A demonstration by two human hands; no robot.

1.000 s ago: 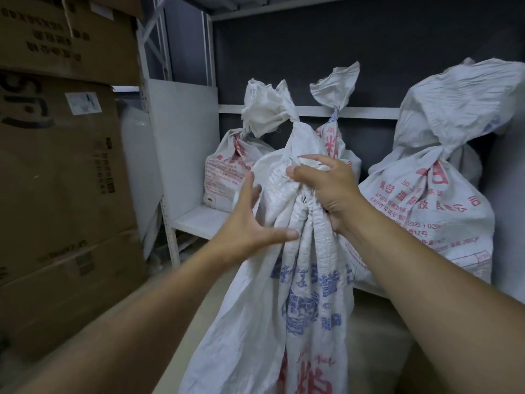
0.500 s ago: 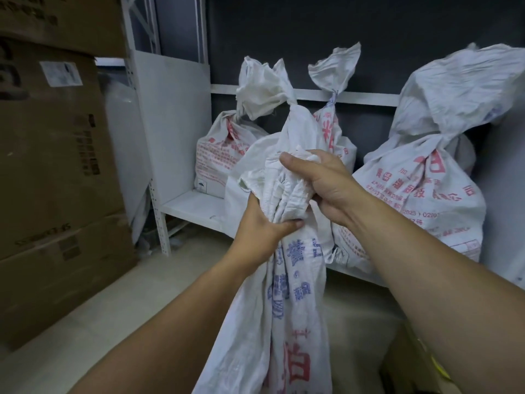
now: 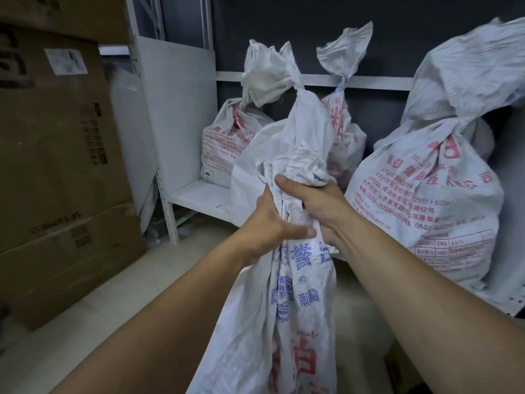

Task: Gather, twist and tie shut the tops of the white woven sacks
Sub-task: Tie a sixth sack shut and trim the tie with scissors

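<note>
Storeroom shelf of tied sacks behind.
Left hand and right hand both clench the front sack neck, bunching it for twisting.

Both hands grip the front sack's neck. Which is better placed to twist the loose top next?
Probably the right. The right hand grips higher, just under the loose top of the front sack, so it could wind that; the left hand grips lower and can anchor.
</note>
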